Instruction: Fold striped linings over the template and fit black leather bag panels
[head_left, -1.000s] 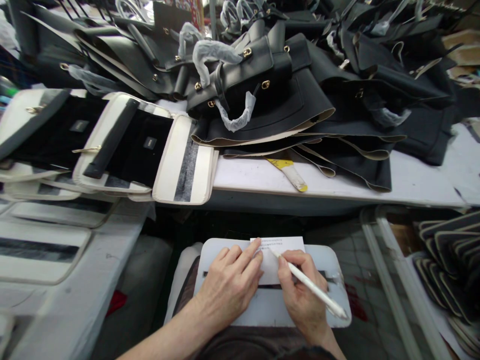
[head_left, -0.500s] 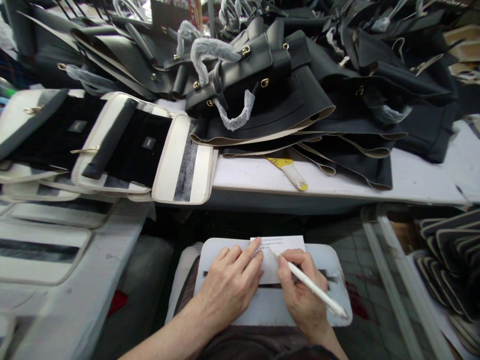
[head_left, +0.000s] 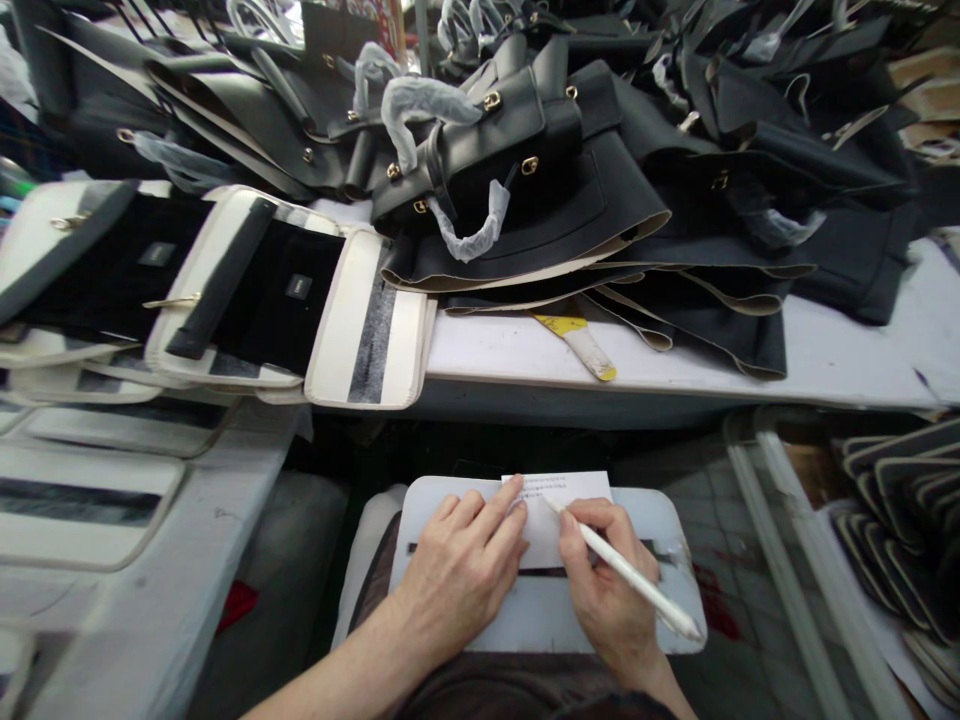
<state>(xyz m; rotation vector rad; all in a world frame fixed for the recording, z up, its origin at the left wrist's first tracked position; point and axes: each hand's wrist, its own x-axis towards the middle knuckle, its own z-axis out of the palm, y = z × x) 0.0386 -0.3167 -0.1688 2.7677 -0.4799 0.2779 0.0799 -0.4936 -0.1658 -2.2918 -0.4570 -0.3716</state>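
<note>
My left hand [head_left: 457,570] lies flat with fingers stretched out on a small white printed card [head_left: 574,492], pinning its left edge. The card rests on a pale rounded panel [head_left: 540,615] with a dark strip, which sits across my lap. My right hand [head_left: 604,590] is closed round a white pen [head_left: 637,590], its tip touching the card near the top middle.
A white workbench [head_left: 825,360] ahead carries a heap of black leather bag parts [head_left: 570,190] with gold fittings and wrapped handles. White-edged black panels [head_left: 247,290] lie at the left. A yellow-tipped tool [head_left: 581,345] lies on the bench. Stacked dark panels [head_left: 900,500] sit at lower right.
</note>
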